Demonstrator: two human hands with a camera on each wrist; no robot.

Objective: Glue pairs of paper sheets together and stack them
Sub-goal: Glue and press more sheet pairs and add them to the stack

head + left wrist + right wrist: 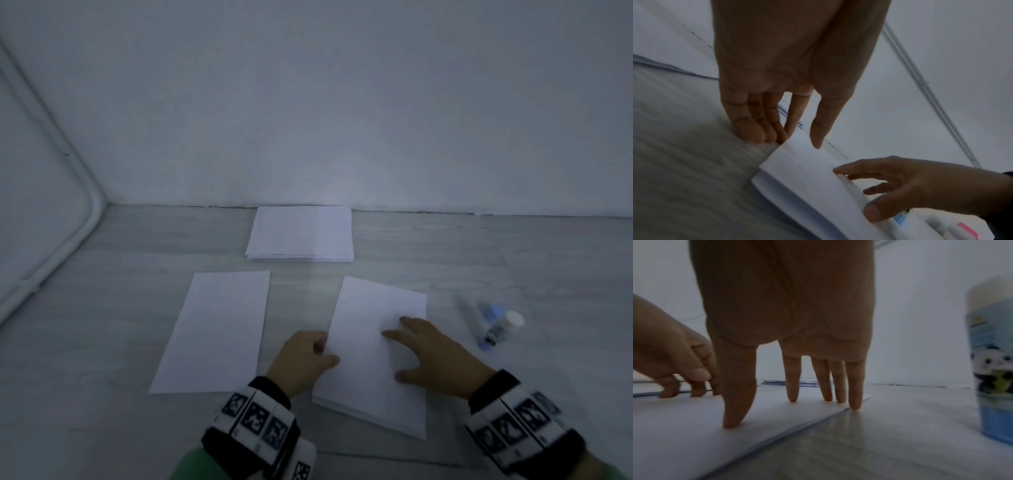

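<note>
A pile of white sheets lies in front of me on the grey floor. My right hand rests flat on it, fingers spread and fingertips pressing the top sheet. My left hand is at the pile's left edge, where its fingers sit under the raised edge of the top sheet and the thumb lies over it. A single white sheet lies flat to the left. Another stack of paper sits farther back by the wall. Glue sticks lie to the right.
A white wall runs along the back, and a white panel with a rounded frame closes off the left. A blue glue tube with a panda label sits close to my right hand. Bare grey floor shows at the front left.
</note>
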